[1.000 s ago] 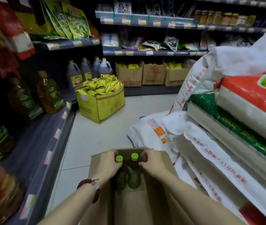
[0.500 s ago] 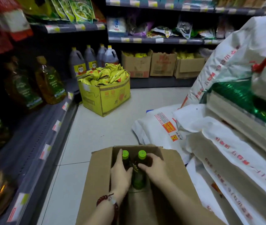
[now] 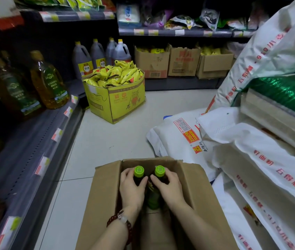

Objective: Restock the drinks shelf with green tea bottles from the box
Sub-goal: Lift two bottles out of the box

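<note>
An open brown cardboard box [image 3: 105, 192] sits on the floor right below me. Two green tea bottles with bright green caps stand upright at its far end. My left hand [image 3: 131, 191] is wrapped around the left bottle [image 3: 139, 172]. My right hand [image 3: 169, 188] grips the right bottle [image 3: 159, 171], whose dark green body shows between my hands. Both bottles are inside the box. A red bead bracelet is on my left wrist.
A grey shelf [image 3: 35, 152] with oil bottles [image 3: 48, 83] runs along the left. A yellow box of snack packets [image 3: 117, 94] stands on the tiled floor ahead. White flour sacks [image 3: 251, 159] are piled on the right, close to the box. More shelves and cartons line the back.
My view has tilted down and drawn closer to the box. Both hands have settled lower around the two bottles, which stay in the box.
</note>
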`<state>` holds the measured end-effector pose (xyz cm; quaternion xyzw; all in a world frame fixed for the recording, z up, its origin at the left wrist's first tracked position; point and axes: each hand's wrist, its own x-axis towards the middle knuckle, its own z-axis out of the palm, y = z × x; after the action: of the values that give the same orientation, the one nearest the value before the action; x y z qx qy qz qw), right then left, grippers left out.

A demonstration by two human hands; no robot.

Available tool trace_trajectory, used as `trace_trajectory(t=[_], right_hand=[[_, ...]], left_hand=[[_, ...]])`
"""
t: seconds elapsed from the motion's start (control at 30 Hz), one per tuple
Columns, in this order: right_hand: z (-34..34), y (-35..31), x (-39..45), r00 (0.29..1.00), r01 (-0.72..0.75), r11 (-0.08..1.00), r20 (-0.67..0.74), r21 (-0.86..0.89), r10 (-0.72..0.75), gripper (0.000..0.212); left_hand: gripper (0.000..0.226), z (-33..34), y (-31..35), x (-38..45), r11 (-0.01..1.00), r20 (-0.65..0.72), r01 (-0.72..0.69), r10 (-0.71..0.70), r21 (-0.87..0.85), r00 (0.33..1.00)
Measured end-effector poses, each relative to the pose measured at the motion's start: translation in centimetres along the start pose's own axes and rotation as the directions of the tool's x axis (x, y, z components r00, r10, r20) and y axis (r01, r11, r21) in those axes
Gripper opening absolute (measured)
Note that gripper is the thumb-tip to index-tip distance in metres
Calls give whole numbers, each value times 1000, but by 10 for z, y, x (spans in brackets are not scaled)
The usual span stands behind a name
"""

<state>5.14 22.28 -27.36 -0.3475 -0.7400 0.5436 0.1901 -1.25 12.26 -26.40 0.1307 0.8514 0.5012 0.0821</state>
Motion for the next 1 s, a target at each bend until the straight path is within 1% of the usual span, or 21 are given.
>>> trace_trajectory(t=[0.1,0.13,0.2,0.3,0.4,0.47,0.5,0.57,0.67,0.77,0.83,0.9,1.0], right_hand=[[0,-1,1,999,-25,990,-20,142,28,18],[0,-2,1,999,-44,981,-14,189,48,15],[0,-4,-2,997,-76,968,0,240,78,15],[2,-5,-5,995,-95,961,-16,259,103,19],[-1,-19,-10,991,-113,955,-42,273,129,21],[-9,-37,-17,993,-106,962,-30,251,117,22],[-17,-53,-22,994,-101,965,-14,242,108,23],[-35,-88,-33,993,-112,962,8,249,114,17],[-68,-160,-51,992,-128,967,21,220,127,9],[-99,-237,-63,995,-100,984,-1,149,101,10],[-121,-292,-71,997,-73,986,-2,148,74,7],[-142,-352,-78,999,-53,991,-1,126,54,10],[-172,-447,-89,1000,-11,991,24,135,8,27]], left_hand=[[39,-1,0,4,999,38,23,-22,-22,999],[38,-1,1,5,997,58,59,-56,-46,997],[34,-1,1,7,985,77,133,-124,-114,989],[33,2,-6,9,951,86,210,-196,-225,977],[45,10,-20,16,914,109,264,-241,-307,964],[41,-9,6,6,897,127,282,-253,-341,959],[35,-22,26,-1,896,126,273,-244,-350,962],[27,-48,64,-11,895,136,264,-230,-359,964],[23,-91,134,-22,882,172,274,-224,-383,959],[19,-140,215,-31,877,216,276,-203,-393,955],[19,-175,269,-35,879,221,269,-193,-394,956],[19,-211,324,-36,883,207,253,-183,-395,961],[17,-266,410,-37,892,204,230,-161,-390,966]])
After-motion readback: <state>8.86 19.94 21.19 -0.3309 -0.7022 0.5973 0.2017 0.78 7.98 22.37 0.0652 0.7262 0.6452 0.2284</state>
